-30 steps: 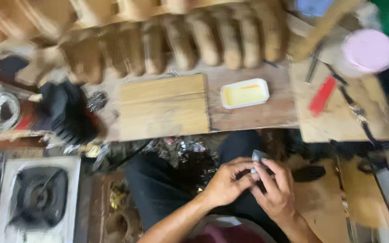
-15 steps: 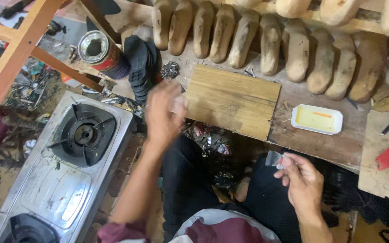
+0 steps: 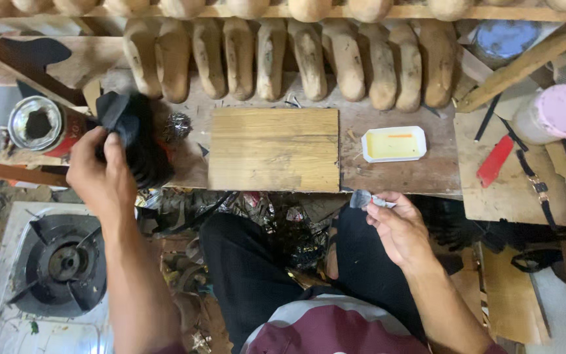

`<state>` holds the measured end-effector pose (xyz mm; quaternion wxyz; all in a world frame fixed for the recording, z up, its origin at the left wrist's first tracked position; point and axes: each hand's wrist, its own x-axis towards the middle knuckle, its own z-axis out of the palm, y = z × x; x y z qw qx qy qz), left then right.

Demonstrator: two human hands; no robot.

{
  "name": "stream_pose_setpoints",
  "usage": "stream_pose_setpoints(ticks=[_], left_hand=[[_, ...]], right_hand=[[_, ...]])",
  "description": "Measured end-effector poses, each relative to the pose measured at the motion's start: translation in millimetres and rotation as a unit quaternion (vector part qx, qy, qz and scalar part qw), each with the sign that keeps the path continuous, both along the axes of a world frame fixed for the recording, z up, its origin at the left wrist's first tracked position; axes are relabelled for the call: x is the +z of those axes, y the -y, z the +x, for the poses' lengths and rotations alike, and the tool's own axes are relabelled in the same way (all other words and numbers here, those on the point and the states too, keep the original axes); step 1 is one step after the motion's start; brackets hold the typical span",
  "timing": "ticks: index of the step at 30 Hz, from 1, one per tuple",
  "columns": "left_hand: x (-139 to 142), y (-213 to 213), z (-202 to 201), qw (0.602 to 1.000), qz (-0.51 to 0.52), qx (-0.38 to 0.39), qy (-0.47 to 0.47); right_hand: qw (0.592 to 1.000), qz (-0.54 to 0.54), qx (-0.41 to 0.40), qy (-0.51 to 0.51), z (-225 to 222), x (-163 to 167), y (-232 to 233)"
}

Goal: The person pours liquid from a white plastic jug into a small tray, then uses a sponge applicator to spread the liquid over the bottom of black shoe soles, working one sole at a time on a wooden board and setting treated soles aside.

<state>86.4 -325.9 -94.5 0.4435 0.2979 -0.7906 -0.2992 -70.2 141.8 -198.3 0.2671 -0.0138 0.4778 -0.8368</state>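
So, left hand point(image 3: 99, 174) fingers gripping black shoe upper point(image 3: 135, 141) left of wood board point(image 3: 273, 149); right hand point(image 3: 394, 226) fingers pinching small brush point(image 3: 363, 199) below board, nothing brushed yet.

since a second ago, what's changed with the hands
The hands were together over the lap on a small brush. The left hand then let go, reached out to the left and now grips the black shoe beside the open tin. The right hand keeps the small brush. The wooden board and white tray stayed put.
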Motion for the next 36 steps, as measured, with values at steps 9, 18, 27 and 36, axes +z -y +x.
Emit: stream_pose_setpoints(ticks=[9, 18, 27, 36], left_hand=[[-62.4, -142.0, -36.1, 0.930, 0.013, -0.367, 0.031], [-78.9, -124.4, -44.6, 0.908, -0.138, -0.376, 0.121], [-81.7, -115.8, -39.4, 0.906, -0.047, -0.402, 0.123], [-77.6, -114.2, -36.0, 0.885, -0.032, -0.422, 0.196]], right_hand=[[0.988, 0.114, -0.034, -0.099, -1.2, 14.6, 16.1], [0.881, 0.345, -0.106, -0.307, -58.8, 54.4, -10.2], [0.632, 0.603, -0.067, -0.483, -101.1, 74.1, 17.9], [0.606, 0.586, -0.022, -0.538, -106.3, 64.8, 21.7]])
